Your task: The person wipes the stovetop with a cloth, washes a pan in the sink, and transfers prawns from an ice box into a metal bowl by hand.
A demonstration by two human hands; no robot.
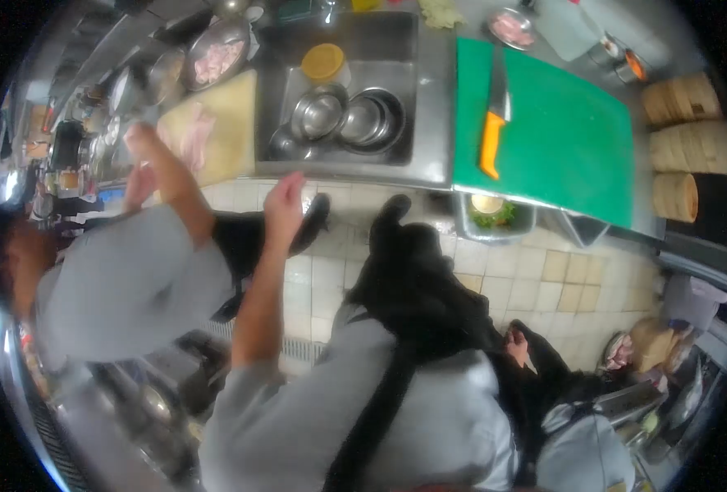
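My left hand (284, 205) is raised just in front of the sink edge, its fingers curled together and slightly blurred. No object shows in it, and it appears apart from the counter. Near it is the metal sink (415, 82) with several round steel bowls (320, 113) and a yellow lid-like disc (322, 61). Low at my right side a partly hidden hand (518, 344) shows against dark cloth. I cannot tell whether it is my right hand or another person's. On the green cutting board (569, 123) lies a knife (496, 123) with an orange handle.
At left a co-worker (134, 279) reaches over a pale board (232, 115) bearing meat (195, 139). Another person (585, 455) is at lower right. Bamboo steamers (692, 152) stand at right. Under the counter is a container (499, 225) with greens. Floor tiles (495, 258) lie below.
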